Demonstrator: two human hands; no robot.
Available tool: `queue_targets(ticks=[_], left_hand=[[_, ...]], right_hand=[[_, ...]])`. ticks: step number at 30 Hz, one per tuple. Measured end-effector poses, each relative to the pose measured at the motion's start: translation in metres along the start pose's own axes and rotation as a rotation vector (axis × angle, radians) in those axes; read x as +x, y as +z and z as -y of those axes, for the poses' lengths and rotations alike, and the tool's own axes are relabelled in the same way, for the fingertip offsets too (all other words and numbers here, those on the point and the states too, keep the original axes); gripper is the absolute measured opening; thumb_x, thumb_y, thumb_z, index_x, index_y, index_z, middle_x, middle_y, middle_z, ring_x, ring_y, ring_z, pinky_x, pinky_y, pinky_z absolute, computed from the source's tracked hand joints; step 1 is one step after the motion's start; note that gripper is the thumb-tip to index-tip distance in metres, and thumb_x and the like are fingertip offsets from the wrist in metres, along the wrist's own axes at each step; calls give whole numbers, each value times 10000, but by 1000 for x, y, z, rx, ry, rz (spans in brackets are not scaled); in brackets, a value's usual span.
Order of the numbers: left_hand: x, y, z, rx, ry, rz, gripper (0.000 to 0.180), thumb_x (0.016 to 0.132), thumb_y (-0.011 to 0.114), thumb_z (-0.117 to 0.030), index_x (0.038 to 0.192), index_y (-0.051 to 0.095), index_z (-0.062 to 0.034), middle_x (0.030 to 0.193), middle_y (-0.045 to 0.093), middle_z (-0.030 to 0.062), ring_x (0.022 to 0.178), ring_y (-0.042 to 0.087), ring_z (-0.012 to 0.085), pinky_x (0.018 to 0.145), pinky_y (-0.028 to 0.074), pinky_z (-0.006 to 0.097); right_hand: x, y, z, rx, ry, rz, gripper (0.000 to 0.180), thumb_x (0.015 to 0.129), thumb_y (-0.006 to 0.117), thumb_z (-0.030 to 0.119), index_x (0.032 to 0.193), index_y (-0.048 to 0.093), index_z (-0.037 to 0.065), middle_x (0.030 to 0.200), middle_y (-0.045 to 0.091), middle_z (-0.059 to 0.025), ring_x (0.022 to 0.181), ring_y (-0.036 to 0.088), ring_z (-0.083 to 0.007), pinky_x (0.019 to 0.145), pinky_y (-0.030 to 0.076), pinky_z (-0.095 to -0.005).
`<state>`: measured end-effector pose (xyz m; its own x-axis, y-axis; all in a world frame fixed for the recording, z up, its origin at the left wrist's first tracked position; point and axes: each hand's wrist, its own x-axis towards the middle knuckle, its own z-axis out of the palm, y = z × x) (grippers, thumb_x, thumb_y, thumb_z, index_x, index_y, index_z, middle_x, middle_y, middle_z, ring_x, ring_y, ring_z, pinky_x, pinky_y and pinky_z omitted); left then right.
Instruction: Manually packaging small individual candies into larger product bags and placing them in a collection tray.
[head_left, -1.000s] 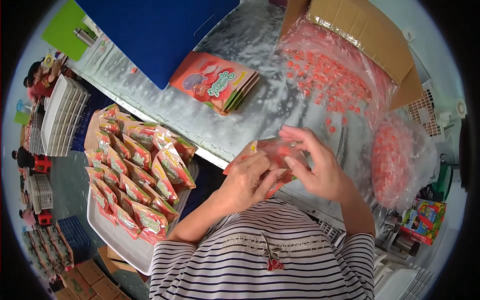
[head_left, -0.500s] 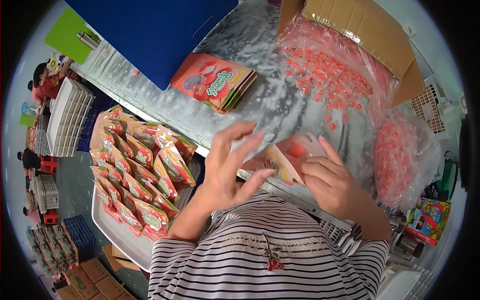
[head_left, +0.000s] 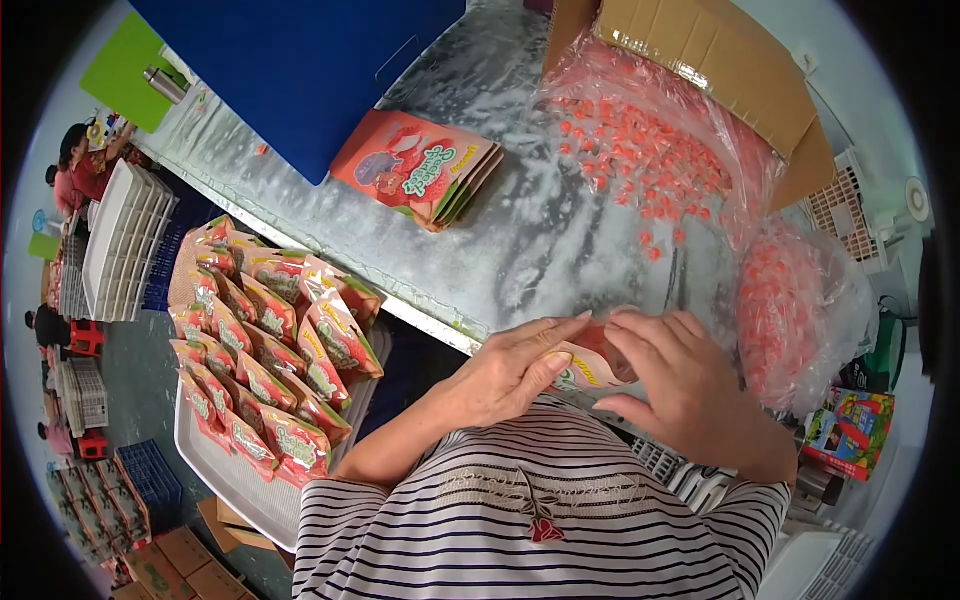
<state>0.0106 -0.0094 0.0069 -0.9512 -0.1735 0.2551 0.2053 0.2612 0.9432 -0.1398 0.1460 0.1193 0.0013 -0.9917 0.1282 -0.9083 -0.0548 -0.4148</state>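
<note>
In front of my chest, over the table's near edge, is a pink printed pouch, partly hidden by my hands. My left hand grips its left side between thumb and fingers. My right hand is at the pouch's right side, fingers bent over its upper edge and thumb spread well apart below. What lies inside the pouch is hidden from here. Farther up the table rests a stack of flat printed pouches. Loose small red wrapped pieces spill from a clear plastic liner at the right.
To my left, a white tray carries several filled pouches standing in rows. A blue bin is on the table's far left. A cardboard box and a clear bag of red pieces stand right. People sit at far left.
My left hand has come down from a spread pose to pinch the pouch. My right hand's thumb has swung away, its fingers now over the pouch's edge. The view has shifted slightly.
</note>
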Motion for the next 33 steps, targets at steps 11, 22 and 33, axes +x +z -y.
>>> queue_targets(ticks=[11, 22, 33], left_hand=[[-9, 8, -2, 1, -36, -51, 485, 1023, 372, -265, 1298, 444, 129, 1268, 515, 280, 945, 637, 264, 717, 562, 303], [-9, 21, 3, -3, 56, -88, 369, 1005, 411, -168, 1238, 526, 93, 1162, 598, 252, 992, 630, 337, 851, 515, 367], [-17, 10, -8, -193, -288, -192, 290, 991, 440, -134, 1172, 573, 48, 800, 627, 154, 712, 636, 224, 678, 510, 311]], right_hand=[[12, 7, 2, 69, 27, 266, 566, 746, 751, 194, 1183, 496, -61, 1142, 494, -183, 1059, 554, -331, 852, 511, -387], [29, 11, -11, 179, -31, 593, 366, 900, 603, 261, 1061, 523, -58, 1142, 513, -233, 1012, 547, -379, 827, 476, -446], [18, 23, -4, 25, 90, 173, 215, 881, 604, 183, 948, 554, -15, 923, 595, -167, 800, 589, -414, 743, 476, -441]])
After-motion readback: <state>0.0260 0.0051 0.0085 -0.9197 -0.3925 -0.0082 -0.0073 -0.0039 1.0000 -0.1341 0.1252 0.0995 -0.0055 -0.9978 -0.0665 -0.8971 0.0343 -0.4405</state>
